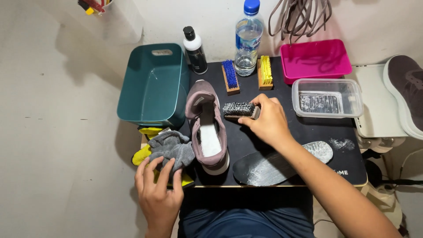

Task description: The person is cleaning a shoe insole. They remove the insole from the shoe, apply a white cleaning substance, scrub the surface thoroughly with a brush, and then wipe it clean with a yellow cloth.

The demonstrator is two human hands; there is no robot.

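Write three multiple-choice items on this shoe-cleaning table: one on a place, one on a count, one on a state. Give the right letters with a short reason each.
1. Where does the teal tub stand?
A. At the table's left end, beside the mauve sneaker
B. On the pink tray
C. Under the insole

2. How many wood-backed brushes stand in front of the water bottle?
A. One
B. Two
C. Four

3. What is the state of the clear plastic container?
A. Lid off, lying on its side
B. Stacked inside the tub
C. Upright with its lid on

Answers: 1 A, the tub sits left of the sneaker on the mat. 2 B, a blue brush and a yellow brush flank the bottle. 3 C, its lid covers it flat. Meanwhile the right hand holds a grey-bristled brush and the left hand rests on a grey cloth.
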